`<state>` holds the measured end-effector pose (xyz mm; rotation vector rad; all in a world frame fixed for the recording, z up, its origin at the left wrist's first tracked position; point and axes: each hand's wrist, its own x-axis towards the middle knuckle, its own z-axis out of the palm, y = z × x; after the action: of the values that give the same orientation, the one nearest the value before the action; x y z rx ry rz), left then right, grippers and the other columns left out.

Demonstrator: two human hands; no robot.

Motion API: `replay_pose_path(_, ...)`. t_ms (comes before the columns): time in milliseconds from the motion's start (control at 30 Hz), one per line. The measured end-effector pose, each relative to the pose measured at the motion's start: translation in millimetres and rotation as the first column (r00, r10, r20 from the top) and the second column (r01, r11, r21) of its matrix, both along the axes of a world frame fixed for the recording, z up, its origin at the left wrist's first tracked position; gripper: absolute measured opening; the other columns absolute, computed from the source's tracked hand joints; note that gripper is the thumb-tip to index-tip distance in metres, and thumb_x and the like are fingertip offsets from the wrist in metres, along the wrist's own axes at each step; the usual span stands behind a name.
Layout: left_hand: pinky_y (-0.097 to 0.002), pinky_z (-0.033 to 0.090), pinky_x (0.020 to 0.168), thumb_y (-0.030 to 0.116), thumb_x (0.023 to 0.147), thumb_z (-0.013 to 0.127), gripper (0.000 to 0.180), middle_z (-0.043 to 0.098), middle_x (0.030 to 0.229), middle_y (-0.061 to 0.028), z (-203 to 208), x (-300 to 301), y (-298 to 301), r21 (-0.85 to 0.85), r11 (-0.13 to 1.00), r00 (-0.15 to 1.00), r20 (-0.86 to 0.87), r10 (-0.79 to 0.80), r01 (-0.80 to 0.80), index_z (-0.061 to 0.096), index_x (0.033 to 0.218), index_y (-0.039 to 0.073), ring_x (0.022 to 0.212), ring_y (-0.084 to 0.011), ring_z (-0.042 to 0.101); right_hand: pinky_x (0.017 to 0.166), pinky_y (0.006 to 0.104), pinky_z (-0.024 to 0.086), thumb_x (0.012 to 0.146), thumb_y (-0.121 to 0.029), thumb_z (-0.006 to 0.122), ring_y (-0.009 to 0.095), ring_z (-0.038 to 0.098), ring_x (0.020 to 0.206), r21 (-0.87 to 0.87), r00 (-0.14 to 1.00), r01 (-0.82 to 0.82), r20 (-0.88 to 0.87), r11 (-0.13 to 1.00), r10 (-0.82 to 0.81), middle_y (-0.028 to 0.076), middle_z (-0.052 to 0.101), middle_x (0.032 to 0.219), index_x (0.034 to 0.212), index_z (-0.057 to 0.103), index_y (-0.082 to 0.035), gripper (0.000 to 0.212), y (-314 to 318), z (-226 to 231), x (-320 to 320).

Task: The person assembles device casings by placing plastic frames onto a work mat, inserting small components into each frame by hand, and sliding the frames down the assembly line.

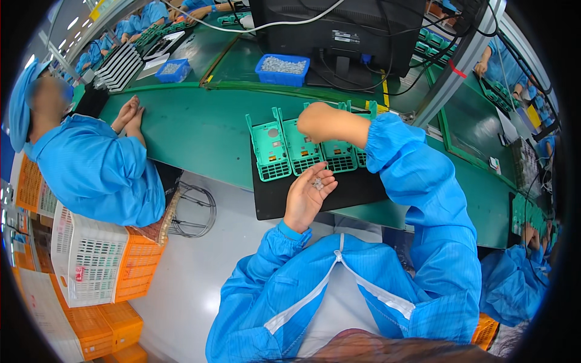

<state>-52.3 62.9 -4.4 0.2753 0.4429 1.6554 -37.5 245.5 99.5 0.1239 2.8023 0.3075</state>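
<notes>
Several green plastic casings (270, 145) lie side by side on a black mat (272, 202), with long prongs at their far ends and grid openings at their near ends. My left hand (304, 202) is palm up at the near edge of the row, cupping a few small translucent pieces (317, 183). Over the middle casings, my right hand (318, 121) is bent downward and covers part of them. Its fingers are mostly hidden behind the back of the hand, so what they hold does not show.
A blue bin (282, 80) full of small pale pieces stands before a black monitor (333, 33). Another blue bin (173, 77) sits farther left. A co-worker (97, 163) sits at my left, hands together on the green table (181, 133). Crates (91, 260) stand at lower left.
</notes>
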Motion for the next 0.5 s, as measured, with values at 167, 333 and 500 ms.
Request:
replay_pose_path(167, -0.0354, 0.052, 0.085, 0.019, 0.099, 0.041, 0.035, 0.061, 0.101, -0.0137, -1, -4, -2, 0.009, 1.000, 1.000, 0.012, -0.008, 0.008, 0.050, 0.121, -0.006, 0.094, -0.0217, 0.061, 0.057, 0.0407, 0.050, 0.066, -0.018, 0.073, 0.028, 0.065, 0.070, 0.025, 0.998, -0.001, 0.063, 1.000, -0.001, 0.009, 0.066, 0.071, 0.072, 0.070, -0.008, 0.012, -1, -4, -13)
replay_pose_path(333, -0.0351, 0.052, 0.085, 0.019, 0.099, 0.041, 0.035, 0.060, 0.101, -0.0136, 1, -3, 0, 0.002, 1.000, 1.000, 0.014, -0.014, 0.014, 0.049, 0.121, -0.006, 0.093, -0.0218, 0.061, 0.056, 0.0398, 0.050, 0.064, -0.016, 0.071, 0.029, 0.065, 0.067, 0.019, 0.999, -0.045, -0.002, 0.999, 0.045, 0.010, 0.065, 0.068, 0.068, 0.069, -0.007, 0.010, 1, -12, -11)
replay_pose_path(500, -0.0365, 0.050, 0.088, 0.020, 0.098, 0.042, 0.035, 0.060, 0.101, -0.0137, 6, 6, 6, 0.001, 1.000, 1.000, 0.016, -0.006, 0.006, 0.050, 0.121, -0.006, 0.094, -0.0223, 0.059, 0.061, 0.0378, 0.050, 0.066, -0.016, 0.071, 0.026, 0.066, 0.072, 0.140, 0.997, -0.067, -0.027, 0.988, 0.072, 0.007, 0.067, 0.071, 0.069, 0.071, -0.011, 0.007, 6, -14, -6)
